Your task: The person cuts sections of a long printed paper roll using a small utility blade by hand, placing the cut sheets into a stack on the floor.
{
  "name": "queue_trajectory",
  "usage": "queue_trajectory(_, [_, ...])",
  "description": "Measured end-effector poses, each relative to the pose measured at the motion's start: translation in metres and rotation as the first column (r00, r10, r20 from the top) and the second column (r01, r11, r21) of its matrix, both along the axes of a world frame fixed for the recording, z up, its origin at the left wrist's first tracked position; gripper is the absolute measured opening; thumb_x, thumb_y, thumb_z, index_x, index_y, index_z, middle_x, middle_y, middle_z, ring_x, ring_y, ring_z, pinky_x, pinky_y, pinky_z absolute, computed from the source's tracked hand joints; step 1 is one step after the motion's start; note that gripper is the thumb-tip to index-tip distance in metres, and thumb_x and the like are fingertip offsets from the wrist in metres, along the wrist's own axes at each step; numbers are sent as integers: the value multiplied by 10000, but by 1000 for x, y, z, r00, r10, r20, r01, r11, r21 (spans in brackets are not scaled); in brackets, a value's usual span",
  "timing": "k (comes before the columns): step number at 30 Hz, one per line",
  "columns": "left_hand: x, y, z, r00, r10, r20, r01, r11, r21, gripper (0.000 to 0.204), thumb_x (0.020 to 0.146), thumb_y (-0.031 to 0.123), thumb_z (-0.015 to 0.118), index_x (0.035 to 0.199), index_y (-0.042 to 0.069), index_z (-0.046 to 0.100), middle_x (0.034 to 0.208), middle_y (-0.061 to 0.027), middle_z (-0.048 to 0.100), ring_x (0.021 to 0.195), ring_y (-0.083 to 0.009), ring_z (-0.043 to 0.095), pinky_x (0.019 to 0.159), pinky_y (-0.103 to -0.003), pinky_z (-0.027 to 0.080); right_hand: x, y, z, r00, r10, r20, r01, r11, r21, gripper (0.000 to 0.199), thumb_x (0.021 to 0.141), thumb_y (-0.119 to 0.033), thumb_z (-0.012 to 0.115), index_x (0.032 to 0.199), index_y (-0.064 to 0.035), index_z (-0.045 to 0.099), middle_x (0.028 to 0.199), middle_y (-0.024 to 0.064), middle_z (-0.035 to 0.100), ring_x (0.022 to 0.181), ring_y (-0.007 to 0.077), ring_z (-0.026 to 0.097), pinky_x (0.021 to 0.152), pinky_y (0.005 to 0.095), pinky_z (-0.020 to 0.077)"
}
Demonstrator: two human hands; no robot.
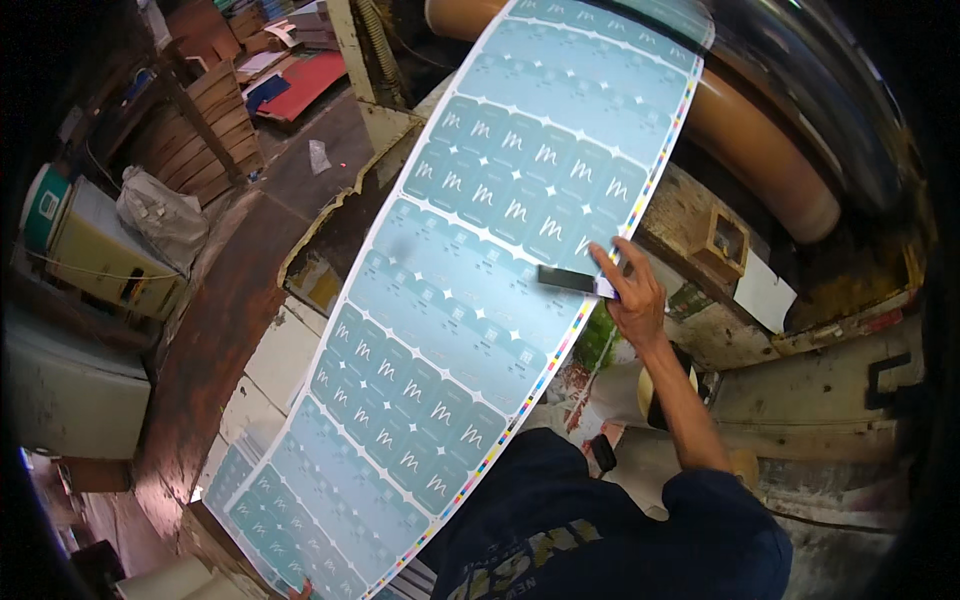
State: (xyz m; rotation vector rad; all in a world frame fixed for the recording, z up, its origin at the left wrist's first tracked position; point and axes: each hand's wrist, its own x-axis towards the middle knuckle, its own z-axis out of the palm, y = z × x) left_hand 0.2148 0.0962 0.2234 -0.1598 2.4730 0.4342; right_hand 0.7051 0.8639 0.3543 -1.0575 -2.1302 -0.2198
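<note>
A long printed sheet (470, 265) in pale teal slants across the view from the roller at the upper right to the lower left. It bears rows of repeated label panels and a strip of colour patches along its right edge. Over that edge is my right hand (635, 295), its fingers bent around one end of a dark flat strip (567, 279) with a pale end, which lies over the sheet. Only fingertips of my left hand (303, 591) show at the sheet's lower edge, where they appear to grip it; the rest is out of view.
Large dark and brown rollers (765, 150) stand at the upper right. Below them, a small wooden frame (718, 243) rests on a worn machine ledge. At the left are a pale yellow container (115, 250), a plastic sack (160, 215) and a red board (305, 85).
</note>
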Motion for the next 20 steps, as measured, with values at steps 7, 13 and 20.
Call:
queue_trajectory(7, [20,43,6,973,217,83,-233,908,349,792,886,497,601,1428,-22,347,1217,-182,557,952,-216,557,864,-348,463,19,58,6,998,34,53,-16,952,-305,534,612,38,615,1113,-134,689,1034,138,686,901,310,657,750,400,542])
queue_trajectory(13, [18,210,21,960,281,20,-265,879,397,759,906,375,652,1435,-45,304,1320,-202,529,1049,-196,551,952,-315,420,16,30,36,999,-38,-14,31,941,-338,482,618,-18,590,1078,-97,708,1016,164,686,882,317,665,776,388,536])
queue_trajectory(20, [-12,257,-79,998,67,-13,-36,677,735,946,778,315,799,1449,-24,225,1425,-196,423,1290,-268,420,1087,-388,302,-12,5,85,982,-4,-187,-77,904,-421,468,643,-33,591,1094,-90,705,1034,187,681,903,309,672,814,368,529])
